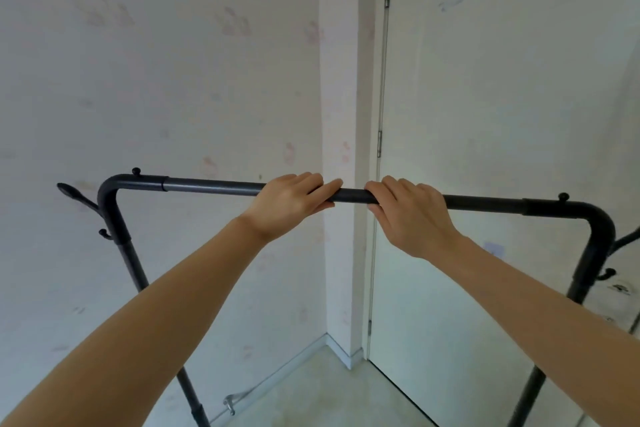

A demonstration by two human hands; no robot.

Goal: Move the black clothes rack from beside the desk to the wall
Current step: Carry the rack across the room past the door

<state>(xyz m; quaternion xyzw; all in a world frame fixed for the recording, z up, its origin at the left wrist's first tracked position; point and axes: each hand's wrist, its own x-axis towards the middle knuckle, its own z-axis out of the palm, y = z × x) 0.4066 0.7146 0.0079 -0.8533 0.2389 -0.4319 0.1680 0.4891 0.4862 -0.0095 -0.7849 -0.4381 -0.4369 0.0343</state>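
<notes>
Black rack [214, 186] already stands near the wall [156, 80], in the corner by the door [502, 114], my left hand [287, 201] and right hand [412, 215] both wrapped on its top bar, so I judge only final placing remains.

One clothes rack [214, 186]; two hands: left hand [289, 203], right hand [412, 215]; one door [502, 114]

You are reaching both bare forearms forward and up, your left hand [289, 203] and right hand [410, 215] lying close together, palms down, fingers curling over the rack's top bar [214, 185] in a closed grip
</notes>
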